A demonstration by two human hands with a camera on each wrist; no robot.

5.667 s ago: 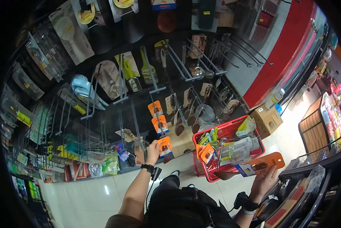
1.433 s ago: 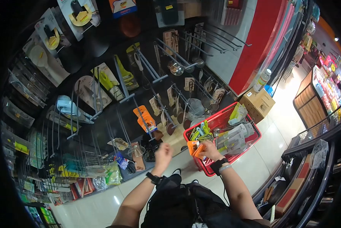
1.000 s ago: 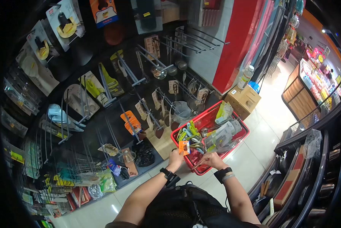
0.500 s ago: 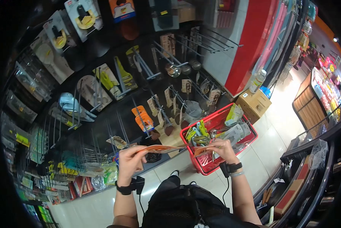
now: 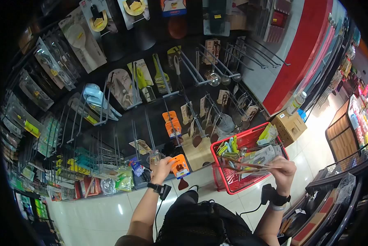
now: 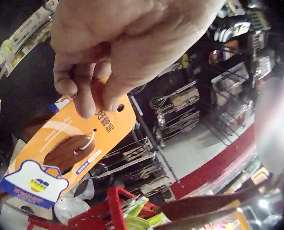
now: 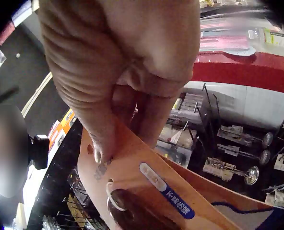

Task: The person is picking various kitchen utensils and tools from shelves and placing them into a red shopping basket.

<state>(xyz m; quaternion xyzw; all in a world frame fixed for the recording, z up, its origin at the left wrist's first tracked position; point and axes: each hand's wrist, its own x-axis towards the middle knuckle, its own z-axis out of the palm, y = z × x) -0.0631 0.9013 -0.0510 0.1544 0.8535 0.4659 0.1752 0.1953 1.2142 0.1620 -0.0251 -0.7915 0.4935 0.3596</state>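
Note:
My left hand (image 5: 161,169) pinches the top of an orange hang card (image 5: 180,166) between thumb and fingers. A brown wooden spatula (image 5: 183,183) hangs from that card with its paddle end down; in the left wrist view a white string ties its handle (image 6: 67,152) to the card. My right hand (image 5: 283,174) grips more carded wooden spatulas (image 5: 255,167), seen nearly edge-on above the red basket (image 5: 230,191). In the right wrist view the thumb presses the top of their front card (image 7: 147,177), and a second card edge shows behind it.
Green-handled tools (image 5: 229,147) and clear-packed utensils (image 5: 259,156) fill the basket. Two orange cards (image 5: 172,125) hang on a rack hook ahead. Metal hooks jut from the rack on the left. A cardboard box (image 5: 289,127) stands behind the basket; a pan shelf (image 5: 315,209) borders the right.
The orange-carded spatulas have left the basket in my hands. Half a second ago my hands held them close together; now they are apart, left toward the rack, right over the basket.

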